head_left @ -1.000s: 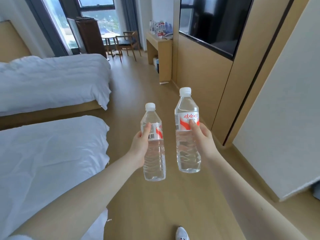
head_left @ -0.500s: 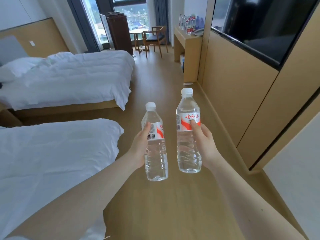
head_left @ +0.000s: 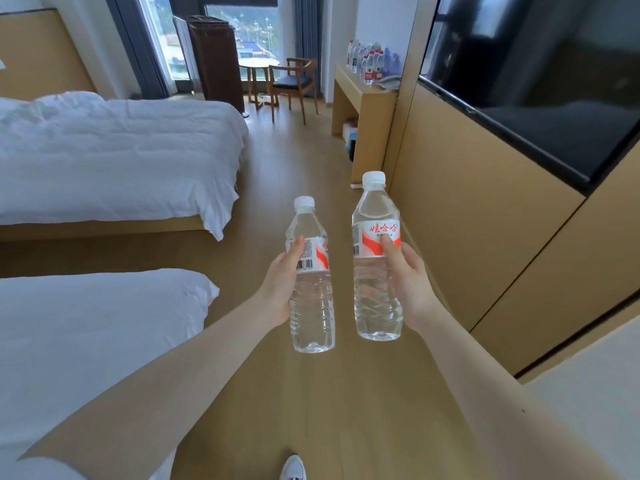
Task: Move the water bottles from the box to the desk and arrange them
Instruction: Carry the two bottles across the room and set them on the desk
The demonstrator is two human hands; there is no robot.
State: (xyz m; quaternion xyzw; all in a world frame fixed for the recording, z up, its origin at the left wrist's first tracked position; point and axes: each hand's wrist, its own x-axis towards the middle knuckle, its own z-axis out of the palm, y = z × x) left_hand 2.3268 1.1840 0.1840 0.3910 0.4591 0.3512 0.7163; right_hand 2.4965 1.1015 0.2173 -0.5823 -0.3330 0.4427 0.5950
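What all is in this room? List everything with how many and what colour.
Left bottle: one, clear, held up, centre.
Right bottle: one, clear, held up beside it.
Desk: one, light wood, far right.
Desk bottles: cluster, count unclear, on Desk.
Beds: two, white, left.
Chair: one, wooden, far end.
Television: one, black, right wall.
Shoe: one, white, bottom edge.
Left hand: one, grips Left bottle.
Right hand: one, grips Right bottle.

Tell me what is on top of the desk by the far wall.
A cluster of water bottles stands upright on the desk. A pale item beside them is too small to identify, and the wall panel hides the desk's right end.
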